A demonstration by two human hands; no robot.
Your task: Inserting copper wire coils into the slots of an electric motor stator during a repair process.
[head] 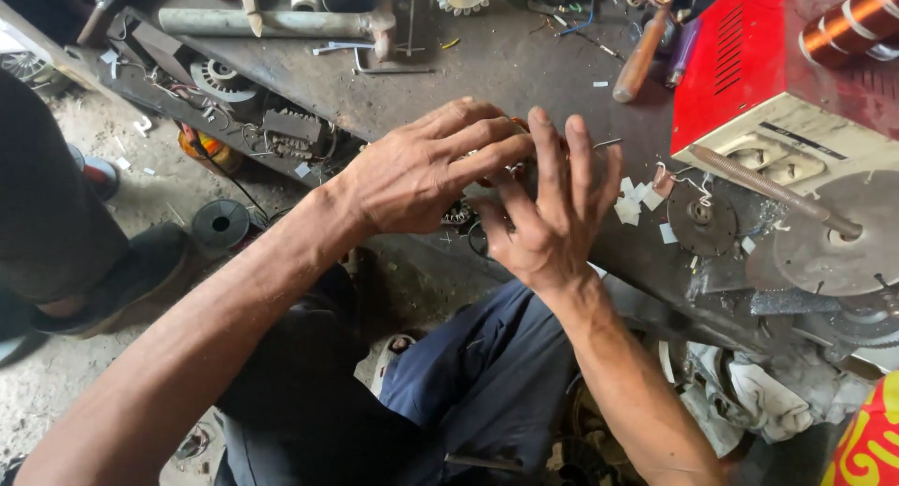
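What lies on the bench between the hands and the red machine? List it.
In the head view, between the right hand and the red machine: white paper scraps on the dark bench.

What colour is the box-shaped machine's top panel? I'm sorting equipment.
Red, clearest in the head view: machine's top panel.

1. We see a red and cream metal box (749,83) at the upper right of a dark, cluttered tabletop (506,65).
2. A threaded rod (768,188) lies across grey metal discs (843,238) beside the box.
3. A wooden-handled tool (641,57) rests near the box's left side.
4. A grey pipe (267,22) lies along the far edge.
5. White paper scraps (635,203) are scattered mid-surface.
6. A black spool (221,224) sits on the dusty floor (56,374) at left.
7. Crumpled rags (758,397) lie at lower right.
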